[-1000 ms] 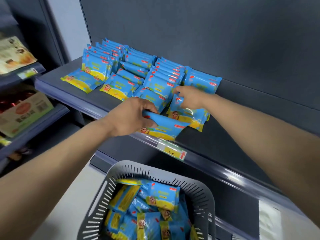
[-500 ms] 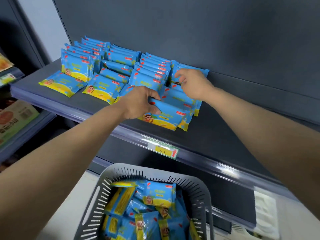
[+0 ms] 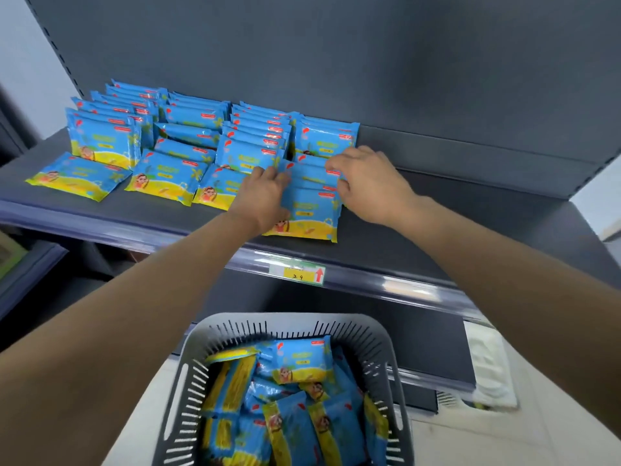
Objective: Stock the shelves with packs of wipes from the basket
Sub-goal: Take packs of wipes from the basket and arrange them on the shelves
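Blue and yellow packs of wipes (image 3: 168,142) stand in several rows on the dark shelf (image 3: 453,230). The front pack of the rightmost row (image 3: 311,211) lies flat near the shelf's front edge. My left hand (image 3: 265,196) grips its left edge, fingers over the top. My right hand (image 3: 366,186) pinches the upper right corner of the packs just behind it. Below, the grey slotted basket (image 3: 381,336) holds several more packs (image 3: 302,361), some on edge.
A price tag (image 3: 304,274) with a red arrow sits on the shelf's front rail. The shelf's right half is bare. A lower shelf (image 3: 420,375) runs behind the basket. Other goods sit on shelving at the far left (image 3: 10,257).
My left hand has carried the pack up and right and set it at the front of the rightmost row. My right hand has shifted to that row's right corner. The view has swung left.
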Demonstrator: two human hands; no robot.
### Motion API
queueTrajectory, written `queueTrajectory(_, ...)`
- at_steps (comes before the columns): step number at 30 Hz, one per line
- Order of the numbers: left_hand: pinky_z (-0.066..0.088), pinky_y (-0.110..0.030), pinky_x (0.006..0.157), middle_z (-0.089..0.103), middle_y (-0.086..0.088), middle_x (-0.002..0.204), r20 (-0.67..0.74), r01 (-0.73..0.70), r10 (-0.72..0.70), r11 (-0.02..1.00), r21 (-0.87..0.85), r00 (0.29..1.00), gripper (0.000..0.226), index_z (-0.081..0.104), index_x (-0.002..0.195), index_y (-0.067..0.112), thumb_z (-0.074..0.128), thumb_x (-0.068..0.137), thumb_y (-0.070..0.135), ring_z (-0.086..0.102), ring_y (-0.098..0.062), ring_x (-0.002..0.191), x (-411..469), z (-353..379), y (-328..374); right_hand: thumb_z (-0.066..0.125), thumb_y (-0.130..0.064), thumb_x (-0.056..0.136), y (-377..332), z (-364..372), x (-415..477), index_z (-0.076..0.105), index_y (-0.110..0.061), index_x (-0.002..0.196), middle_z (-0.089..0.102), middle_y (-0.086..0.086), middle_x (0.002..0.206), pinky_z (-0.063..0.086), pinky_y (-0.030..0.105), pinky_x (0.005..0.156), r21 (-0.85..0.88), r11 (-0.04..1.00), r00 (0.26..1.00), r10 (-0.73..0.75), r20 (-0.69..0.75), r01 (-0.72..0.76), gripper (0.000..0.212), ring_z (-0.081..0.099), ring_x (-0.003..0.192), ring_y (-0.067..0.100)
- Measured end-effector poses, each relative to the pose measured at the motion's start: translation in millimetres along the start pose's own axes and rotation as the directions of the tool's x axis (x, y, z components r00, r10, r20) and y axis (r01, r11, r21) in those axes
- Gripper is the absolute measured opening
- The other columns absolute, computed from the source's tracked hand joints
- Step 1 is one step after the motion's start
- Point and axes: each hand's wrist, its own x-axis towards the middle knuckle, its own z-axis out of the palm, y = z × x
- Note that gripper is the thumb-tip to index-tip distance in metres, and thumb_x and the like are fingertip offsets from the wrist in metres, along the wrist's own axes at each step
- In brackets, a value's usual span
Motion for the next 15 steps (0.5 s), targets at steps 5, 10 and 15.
queueTrajectory(5, 0.032, -0.042, 0.100, 0.049, -0.013, 0.126, -0.144, -0.115, 0.101, 0.989, -0.094, 0.984, 0.053, 0.046, 0.132, 0.011, 0.064, 0.084, 0.026, 0.040, -0.032, 0.118, -41, -19, 4, 0.044, -0.017, 0.093, -24, -8, -29, 0.051, -0.015, 0.127, 0.056, 0.008, 0.123, 0.036, 0.039, 0.092, -0.023, 1.000, 0.998, -0.014, -0.063, 0.012, 0.034, 0.047, 0.114, 0.030)
queueTrajectory(10, 0.039, -0.042, 0.096, 0.058, -0.017, 0.114, -0.267, -0.252, 0.197, 0.948, -0.194, 0.944, 0.042, 0.058, 0.117, 0.005, 0.069, 0.079, 0.017, 0.050, -0.034, 0.109, -104, -25, 11, 0.046, -0.017, 0.090, -59, 8, -69, 0.056, -0.012, 0.118, 0.058, 0.011, 0.118, 0.035, 0.038, 0.089, 0.021, 0.999, 0.998, -0.039, -0.052, 0.040, 0.030, 0.047, 0.115, 0.030)
queueTrajectory(15, 0.041, -0.044, 0.091, 0.059, -0.016, 0.109, -0.082, -0.258, 0.245, 0.934, -0.246, 0.966, 0.039, 0.060, 0.112, 0.004, 0.071, 0.078, 0.017, 0.053, -0.035, 0.104, -168, 23, 5, 0.047, -0.022, 0.092, -87, 66, -114, 0.052, -0.015, 0.122, 0.057, 0.008, 0.119, 0.037, 0.041, 0.090, 0.056, 0.998, 0.987, -0.037, 0.159, 0.029, 0.031, 0.047, 0.114, 0.030)
